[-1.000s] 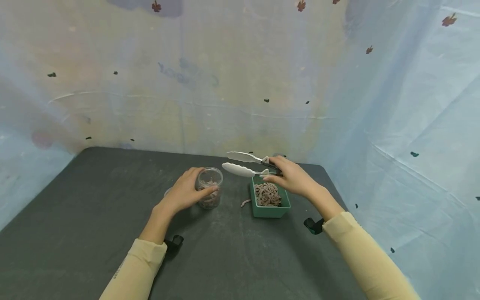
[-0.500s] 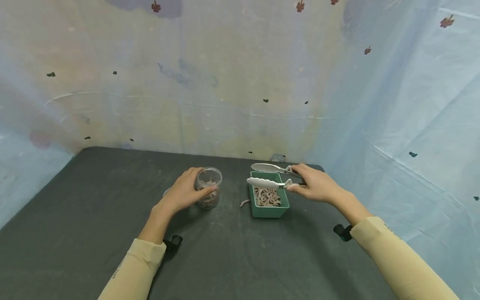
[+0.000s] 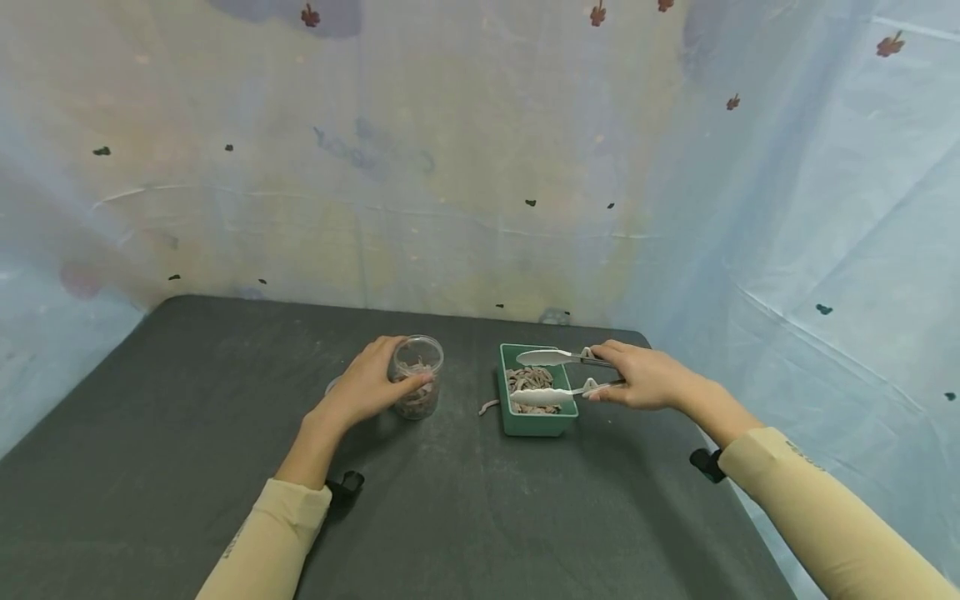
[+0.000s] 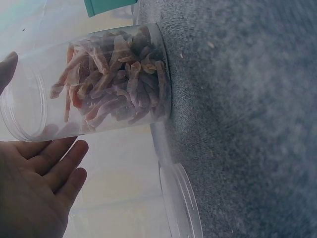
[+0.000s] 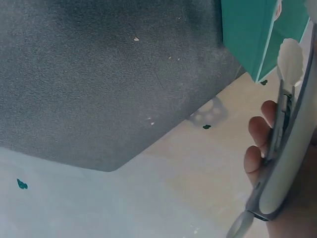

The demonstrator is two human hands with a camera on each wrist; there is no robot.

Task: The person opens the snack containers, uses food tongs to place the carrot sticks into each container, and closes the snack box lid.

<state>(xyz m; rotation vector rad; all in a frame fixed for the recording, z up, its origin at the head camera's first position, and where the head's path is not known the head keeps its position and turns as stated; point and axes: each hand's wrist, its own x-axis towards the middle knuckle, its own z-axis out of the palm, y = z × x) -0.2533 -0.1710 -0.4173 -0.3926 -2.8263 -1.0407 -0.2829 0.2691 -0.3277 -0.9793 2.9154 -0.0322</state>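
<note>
My left hand (image 3: 367, 385) grips a clear plastic jar (image 3: 417, 402) near its open rim, thumb on one side and fingers on the other. The jar stands upright on the dark table, partly filled with brownish, wrinkled strips (image 4: 116, 74). My right hand (image 3: 645, 375) holds a pair of tongs (image 5: 282, 163) with white, scalloped tips. Those tips are spread apart over a green rectangular box (image 3: 534, 425), the nearer one low over the heap. Inside the box lies a pile of similar greyish-brown strips (image 3: 531, 379).
One loose strip (image 3: 489, 406) lies on the table left of the green box. A round clear lid (image 4: 184, 203) is beside the jar, mostly hidden behind my left hand in the head view. Plastic sheeting (image 3: 465, 167) hangs behind the table (image 3: 420, 517).
My right hand has moved right and down with the tongs, bringing their tips from above and left of the green box to over its strips. The left hand and jar stay put.
</note>
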